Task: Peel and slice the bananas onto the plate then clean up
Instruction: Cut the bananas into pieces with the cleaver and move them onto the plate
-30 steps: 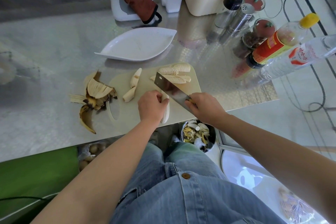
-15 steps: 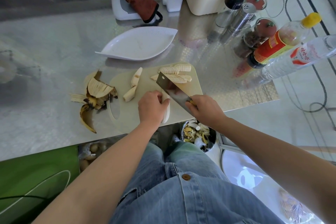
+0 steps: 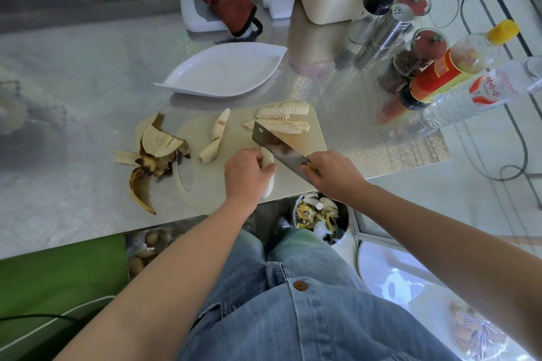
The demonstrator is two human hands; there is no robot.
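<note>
Your left grip [image 3: 246, 174] curls round a peeled banana [image 3: 268, 160] at the cutting board's [image 3: 308, 142] near edge. Your right grip [image 3: 334, 176] clenches the knife [image 3: 272, 141], blade beside the banana's far tip. Beyond lie sliced bananas [image 3: 283, 119], then the white plate [image 3: 223, 70].

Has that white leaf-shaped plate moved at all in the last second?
No. The white plate lies where it did, just beyond the far edge of the cutting board, with the same gap between them.
</note>
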